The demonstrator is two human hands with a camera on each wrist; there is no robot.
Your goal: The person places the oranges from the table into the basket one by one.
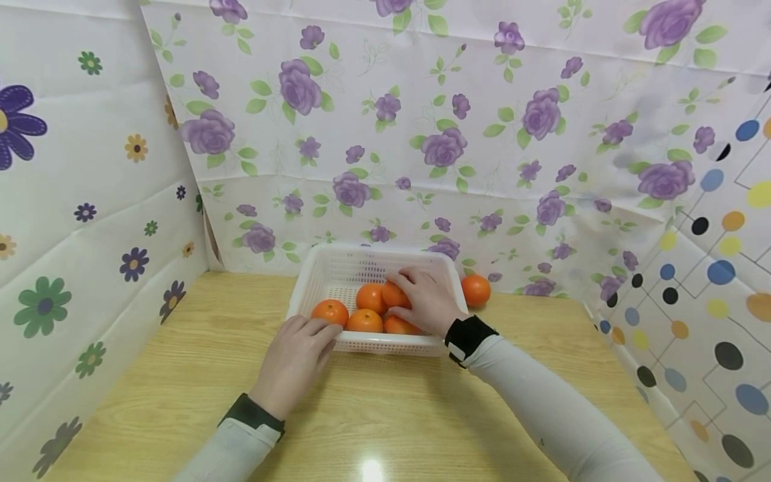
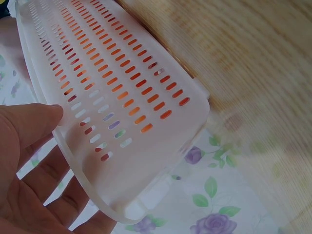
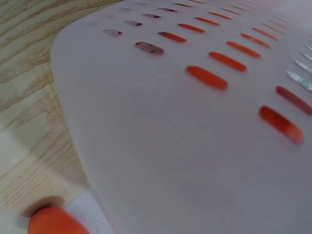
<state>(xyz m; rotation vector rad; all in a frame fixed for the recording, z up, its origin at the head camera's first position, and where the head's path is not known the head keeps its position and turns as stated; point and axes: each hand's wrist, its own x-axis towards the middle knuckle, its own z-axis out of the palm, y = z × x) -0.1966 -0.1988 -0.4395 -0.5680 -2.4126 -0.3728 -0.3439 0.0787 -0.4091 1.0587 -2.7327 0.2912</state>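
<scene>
A white perforated plastic basket stands on the table with several oranges inside. My left hand grips its near left rim; in the left wrist view the thumb of that hand lies outside the basket wall, fingers on the inner side. My right hand reaches over the right side and holds an orange in the basket, partly hidden by the fingers. Beside it lie a front orange and a left orange. The right wrist view shows mostly the basket's outer wall.
One loose orange sits on the wooden table, just right of the basket. A flowered cloth hangs close behind. Patterned sheets flank the table, with flowers at left and dots at right.
</scene>
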